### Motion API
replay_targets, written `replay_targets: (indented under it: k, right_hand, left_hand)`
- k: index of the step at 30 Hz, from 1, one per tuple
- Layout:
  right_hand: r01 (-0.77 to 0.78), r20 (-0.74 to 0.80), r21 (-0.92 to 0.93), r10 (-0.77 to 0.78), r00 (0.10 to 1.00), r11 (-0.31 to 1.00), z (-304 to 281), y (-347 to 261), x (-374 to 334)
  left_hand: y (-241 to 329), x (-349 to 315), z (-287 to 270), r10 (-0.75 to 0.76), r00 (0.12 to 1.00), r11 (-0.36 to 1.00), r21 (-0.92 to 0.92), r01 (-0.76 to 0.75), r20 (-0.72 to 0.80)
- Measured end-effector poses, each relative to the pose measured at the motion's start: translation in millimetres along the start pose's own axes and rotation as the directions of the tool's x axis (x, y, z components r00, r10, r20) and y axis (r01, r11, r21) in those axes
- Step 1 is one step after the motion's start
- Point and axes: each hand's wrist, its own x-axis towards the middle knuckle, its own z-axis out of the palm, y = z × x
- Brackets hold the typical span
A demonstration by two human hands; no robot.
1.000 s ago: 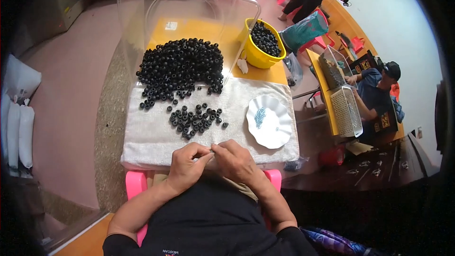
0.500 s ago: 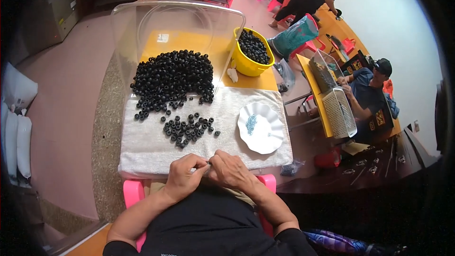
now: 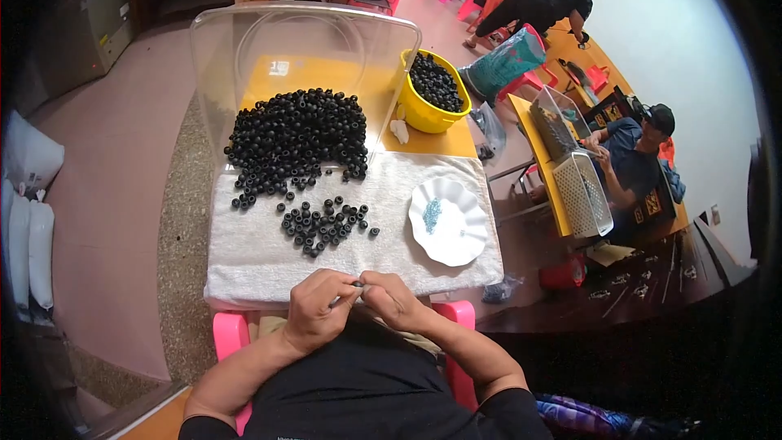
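Just off the near edge of the towel, my two hands meet fingertip to fingertip. A small black bead (image 3: 358, 283) shows between them, at the pinched thumb and forefinger of my left hand (image 3: 318, 308). Something thin and grey also peeks out under that hand's fingers, too small to name. My right hand (image 3: 393, 301) is closed, its fingertips against the bead; whatever else it holds is hidden. Ahead of my hands a loose group of black beads (image 3: 322, 226) lies on the white towel (image 3: 252, 257). A white scalloped plate (image 3: 460, 220) with tiny blue pieces (image 3: 432, 216) stands to the right.
Beyond the loose beads, a clear plastic bin (image 3: 305, 20) lies with a large heap of black beads (image 3: 301, 130) at its mouth. A yellow bucket (image 3: 432, 121) of beads stands at the far right. Co-workers (image 3: 631, 159) sit and bend at tables on the right.
My right hand has turned slightly and its fingers have curled in more. The black bead now shows between my fingertips. The loose beads and the plate have stayed put.
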Motion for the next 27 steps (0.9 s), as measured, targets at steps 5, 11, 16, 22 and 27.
replay_targets:
  k: [5,11,16,22,27]
  right_hand:
    - [-0.300,0.094,0.310,0.285,0.954,0.902,-0.1,-2.5,-4.4]
    - [-0.023,-0.059,-0.215,0.010,0.998,0.976,-8.7,-1.9,12.0]
    - [-0.030,-0.109,-0.785,-0.091,0.990,0.619,-19.0,11.4,23.5]
    - [-0.059,-0.065,-0.889,0.002,0.998,0.454,-28.8,25.7,31.9]
    - [-0.076,-0.125,-0.829,-0.051,0.991,0.554,-33.6,11.7,22.0]
  left_hand:
    - [-1.7,-1.1,0.9,0.029,0.999,0.999,-0.024,-0.030,-0.037]
    - [-14.3,-3.4,-0.2,-0.304,0.945,0.950,-0.109,0.292,-0.117]
    - [-20.7,-4.2,2.1,-0.413,0.906,0.900,-0.192,0.391,-0.094]
    - [-23.6,-7.7,6.0,-0.483,0.875,0.841,-0.295,0.453,-0.034]
    - [-25.0,-7.0,5.8,-0.529,0.848,0.802,-0.305,0.514,0.036]
